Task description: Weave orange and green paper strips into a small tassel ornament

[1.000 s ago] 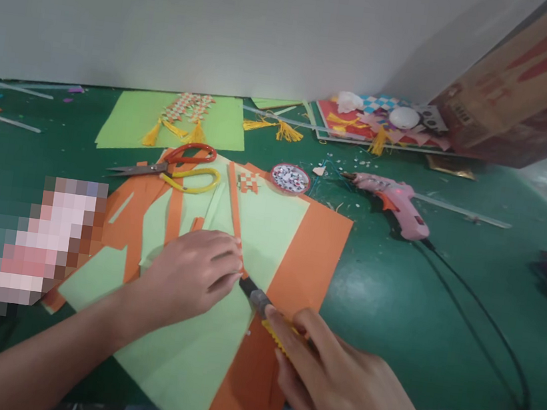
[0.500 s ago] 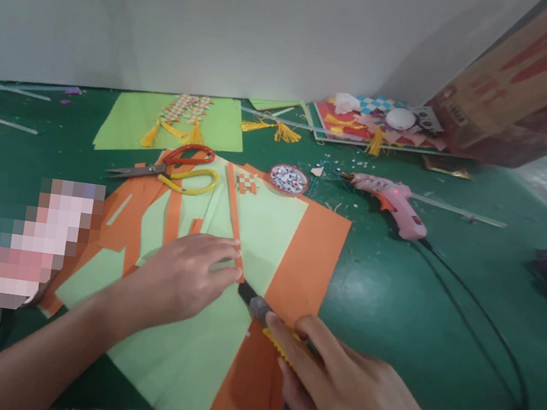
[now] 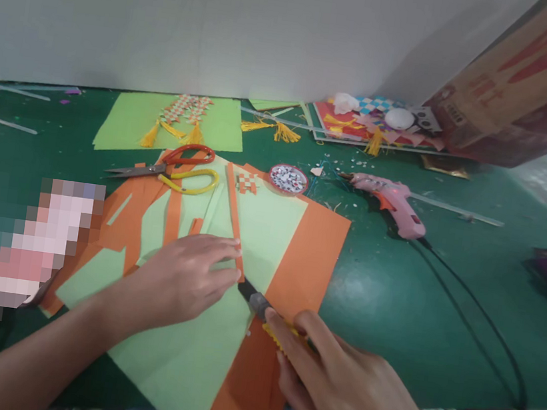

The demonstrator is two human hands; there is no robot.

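My right hand [image 3: 340, 388] grips a yellow utility knife [image 3: 264, 315], its dark blade tip touching the paper just right of my left fingertips. My left hand [image 3: 183, 277] lies flat with fingers together, pressing a light green sheet [image 3: 194, 349] and a thin orange strip [image 3: 234, 217] onto a larger orange sheet [image 3: 307, 256]. All of this lies on the green table [image 3: 392, 301].
Red and yellow scissors [image 3: 172, 166] lie behind the papers, beside a round dish of googly eyes [image 3: 289, 179]. A pink glue gun [image 3: 394, 204] with a black cord [image 3: 484, 327] lies to the right. Woven tasselled pieces [image 3: 182, 115], craft scraps [image 3: 380, 121] and a cardboard box [image 3: 530, 91] are further back.
The knife and my right hand have edged slightly toward me along the strip. My left hand has stayed pressed on the paper.
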